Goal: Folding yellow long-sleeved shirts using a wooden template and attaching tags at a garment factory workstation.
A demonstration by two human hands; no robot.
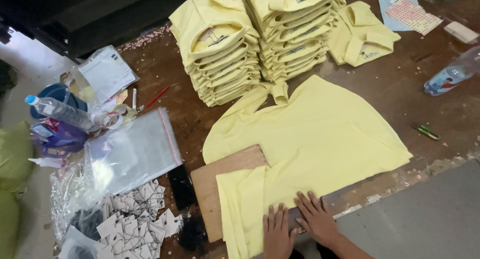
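Observation:
A pale yellow polo shirt (320,134) lies spread face down on a brown wooden table (400,84), partly over a wooden folding board (220,176). One side of the shirt is folded in over the board. My left hand (277,234) and my right hand (317,219) press flat, side by side, on the shirt's near hem, fingers apart, holding nothing.
Two tall stacks of folded yellow shirts (220,49) (295,29) and one single folded shirt (360,36) lie beyond. Clear plastic bags (132,151), paper tags (135,219), a water bottle (57,109), another bottle (450,76), a red pen (157,96) and sticker sheets (407,11) surround.

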